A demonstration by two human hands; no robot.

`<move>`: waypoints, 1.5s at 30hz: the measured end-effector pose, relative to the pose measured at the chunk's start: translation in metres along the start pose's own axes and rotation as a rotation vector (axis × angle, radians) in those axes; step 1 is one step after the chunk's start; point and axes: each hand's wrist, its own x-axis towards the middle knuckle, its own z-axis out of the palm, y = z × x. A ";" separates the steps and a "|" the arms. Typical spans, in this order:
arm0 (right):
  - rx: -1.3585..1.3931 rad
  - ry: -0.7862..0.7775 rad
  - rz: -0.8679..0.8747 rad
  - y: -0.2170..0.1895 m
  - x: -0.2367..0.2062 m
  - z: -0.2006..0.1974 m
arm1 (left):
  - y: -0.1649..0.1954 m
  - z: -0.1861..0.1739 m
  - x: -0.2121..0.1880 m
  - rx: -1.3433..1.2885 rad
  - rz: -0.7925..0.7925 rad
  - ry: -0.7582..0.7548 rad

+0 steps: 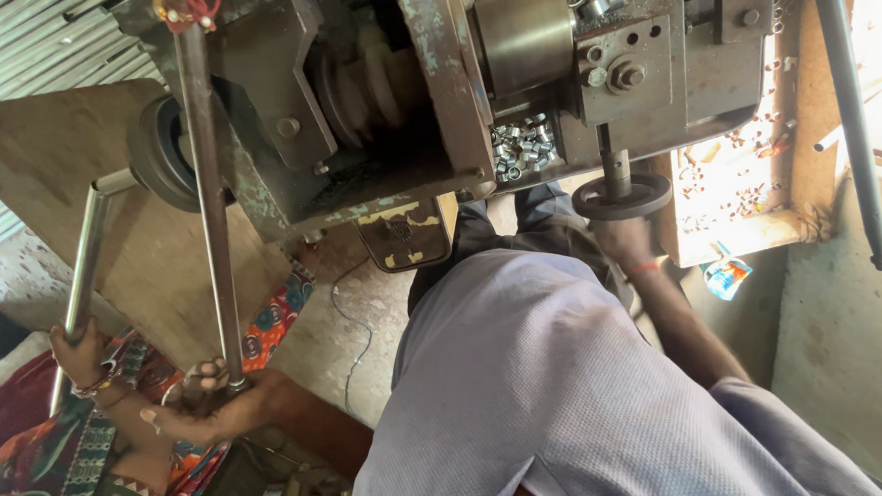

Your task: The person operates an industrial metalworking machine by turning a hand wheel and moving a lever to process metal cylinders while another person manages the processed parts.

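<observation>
- The right hand (622, 238) touches a dark handwheel (622, 197) under a worn metal machine (438, 89). Its grip is hidden, so whether it is clenched cannot be told; the left hand is out of view.
- A steady hold at the rim, wrist clear of the spindle, seems best.
- The wall (844, 335) is close on the right, and a co-worker's hand (194, 416) holds a steel rod (210, 208) well to the left.
</observation>
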 end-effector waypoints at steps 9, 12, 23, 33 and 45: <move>0.505 -0.584 0.320 0.009 -0.016 -0.046 | -0.001 0.003 -0.001 0.108 0.207 -0.116; 0.247 -0.478 0.222 0.026 0.006 -0.032 | 0.012 0.008 -0.012 0.006 0.045 -0.057; 0.311 -0.379 0.176 -0.011 0.002 -0.019 | 0.013 0.024 -0.003 0.093 0.058 0.045; 0.590 -0.082 0.243 -0.004 -0.001 -0.030 | 0.006 0.017 0.003 0.022 -0.043 0.094; 0.829 0.411 0.740 -0.023 -0.030 -0.022 | 0.007 0.017 0.004 0.047 -0.032 0.045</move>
